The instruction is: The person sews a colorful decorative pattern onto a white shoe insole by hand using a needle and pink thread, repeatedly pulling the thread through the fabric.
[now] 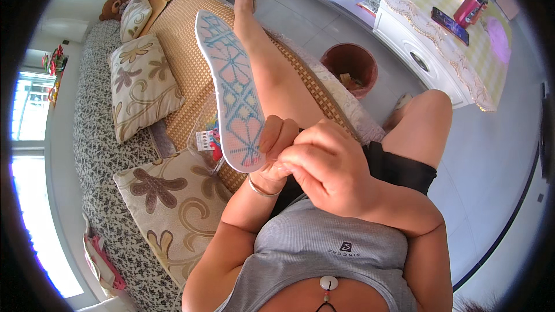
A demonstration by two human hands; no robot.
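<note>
An embroidered shoe insole (236,92), white-edged with blue lines and pink petal shapes, stands out over the woven mat, its rounded heel end toward me. My left hand (276,144), with a silver bangle at the wrist, is closed on the right edge of that heel end. Right beside it, my right hand (329,167) is closed in a pinch, its fingertips meeting those of the left. Whatever lies between the right fingers is hidden or too fine to make out. Behind the insole, a clear plastic bag (202,130) holds bright coloured bits, perhaps thread.
Patterned cushions (144,84) lie along the left of the woven mat (179,17). A brown bin (352,60) stands on the floor at the right. Beyond it, a cloth-covered cabinet (422,23) carries a phone (450,25) and a red flask (471,7).
</note>
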